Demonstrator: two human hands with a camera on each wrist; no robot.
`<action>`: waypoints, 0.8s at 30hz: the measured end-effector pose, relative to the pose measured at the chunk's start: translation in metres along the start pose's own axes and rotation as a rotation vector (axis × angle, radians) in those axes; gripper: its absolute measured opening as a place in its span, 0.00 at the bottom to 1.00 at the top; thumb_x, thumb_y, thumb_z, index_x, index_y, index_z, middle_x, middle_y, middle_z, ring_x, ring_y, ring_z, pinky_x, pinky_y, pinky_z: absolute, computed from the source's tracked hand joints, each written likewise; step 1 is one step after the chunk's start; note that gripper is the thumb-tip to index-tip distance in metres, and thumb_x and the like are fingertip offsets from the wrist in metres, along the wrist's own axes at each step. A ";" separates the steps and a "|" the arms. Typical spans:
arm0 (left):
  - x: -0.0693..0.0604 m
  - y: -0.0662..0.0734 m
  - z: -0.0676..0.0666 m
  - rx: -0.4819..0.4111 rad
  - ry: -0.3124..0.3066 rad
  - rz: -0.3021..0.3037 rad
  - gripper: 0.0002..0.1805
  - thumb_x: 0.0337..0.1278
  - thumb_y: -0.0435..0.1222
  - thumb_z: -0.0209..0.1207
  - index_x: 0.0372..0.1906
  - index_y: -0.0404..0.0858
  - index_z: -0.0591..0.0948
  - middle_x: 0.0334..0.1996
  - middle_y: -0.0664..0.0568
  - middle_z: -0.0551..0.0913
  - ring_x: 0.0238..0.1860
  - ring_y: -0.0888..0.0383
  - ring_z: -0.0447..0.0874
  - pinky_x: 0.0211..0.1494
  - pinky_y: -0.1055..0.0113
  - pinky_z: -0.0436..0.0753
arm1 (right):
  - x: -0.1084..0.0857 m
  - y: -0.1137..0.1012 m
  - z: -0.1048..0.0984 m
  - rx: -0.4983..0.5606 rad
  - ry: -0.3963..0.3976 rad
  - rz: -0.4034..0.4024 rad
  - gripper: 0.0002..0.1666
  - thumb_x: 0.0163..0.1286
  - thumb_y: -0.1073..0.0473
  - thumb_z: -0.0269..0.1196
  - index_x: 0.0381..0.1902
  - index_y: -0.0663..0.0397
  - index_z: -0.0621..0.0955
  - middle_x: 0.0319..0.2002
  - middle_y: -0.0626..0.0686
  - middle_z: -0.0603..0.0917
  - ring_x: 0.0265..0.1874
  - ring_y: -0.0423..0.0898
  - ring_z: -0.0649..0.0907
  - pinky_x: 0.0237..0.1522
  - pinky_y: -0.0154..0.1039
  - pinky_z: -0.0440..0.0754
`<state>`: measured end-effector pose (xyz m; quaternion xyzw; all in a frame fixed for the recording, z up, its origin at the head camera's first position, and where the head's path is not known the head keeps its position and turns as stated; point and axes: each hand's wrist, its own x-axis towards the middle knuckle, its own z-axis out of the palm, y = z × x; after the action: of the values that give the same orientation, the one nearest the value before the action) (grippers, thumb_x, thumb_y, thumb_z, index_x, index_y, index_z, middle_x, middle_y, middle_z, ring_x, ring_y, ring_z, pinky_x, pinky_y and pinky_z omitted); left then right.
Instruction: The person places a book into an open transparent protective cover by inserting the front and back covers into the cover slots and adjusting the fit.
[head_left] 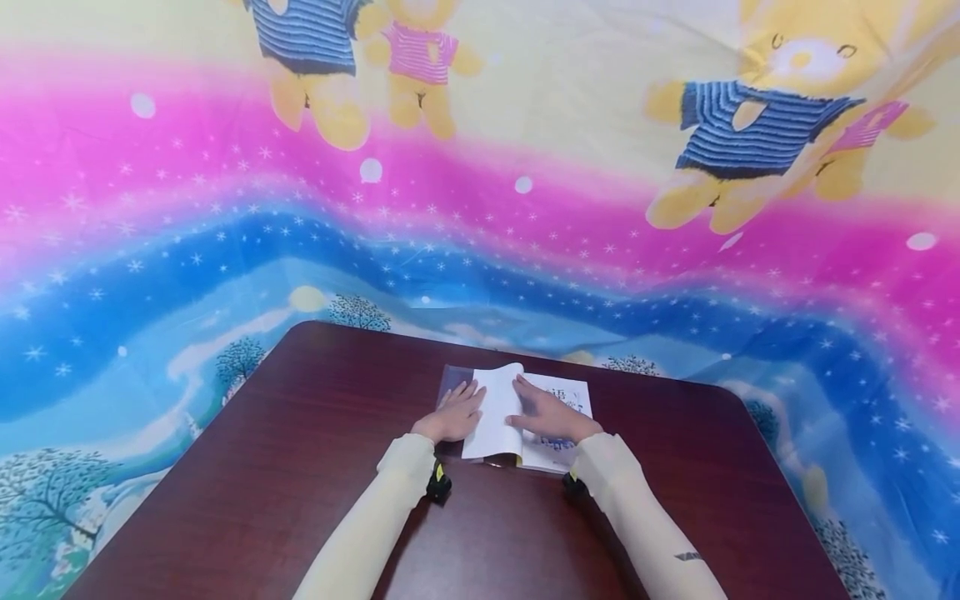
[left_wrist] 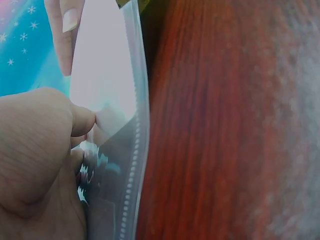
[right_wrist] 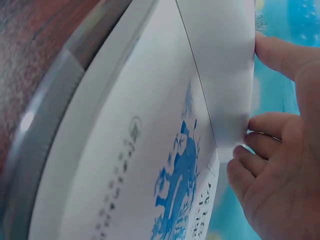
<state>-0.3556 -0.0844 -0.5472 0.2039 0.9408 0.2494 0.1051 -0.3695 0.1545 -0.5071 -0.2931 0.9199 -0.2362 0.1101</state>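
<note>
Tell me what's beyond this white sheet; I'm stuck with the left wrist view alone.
Observer: The right wrist view shows a printed page bearing a blue picture.
Operator: Which side of the sheet is that on?
Observer: In the head view, it lies to the right of the white sheet.
Operator: And where's the right hand?
Observer: Partly over that page, with its fingertips at the sheet's right edge; the head view shows the right hand whole.
</note>
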 end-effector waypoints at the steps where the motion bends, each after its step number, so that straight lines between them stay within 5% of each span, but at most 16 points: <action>1: 0.000 0.000 0.000 0.008 -0.004 -0.001 0.31 0.81 0.42 0.36 0.82 0.39 0.52 0.83 0.43 0.44 0.83 0.44 0.36 0.83 0.47 0.38 | -0.001 0.000 0.000 0.011 -0.010 0.005 0.52 0.73 0.38 0.61 0.80 0.63 0.55 0.81 0.62 0.50 0.80 0.59 0.54 0.78 0.57 0.56; 24: 0.008 -0.009 0.008 0.006 0.013 0.005 0.32 0.81 0.44 0.37 0.82 0.39 0.53 0.83 0.44 0.44 0.83 0.44 0.36 0.83 0.45 0.37 | 0.003 -0.009 0.012 0.022 0.030 -0.009 0.51 0.72 0.44 0.65 0.79 0.67 0.57 0.80 0.64 0.51 0.79 0.62 0.53 0.78 0.57 0.54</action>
<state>-0.3637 -0.0847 -0.5590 0.2049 0.9418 0.2480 0.0975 -0.3638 0.1420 -0.5132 -0.2925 0.9174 -0.2512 0.0985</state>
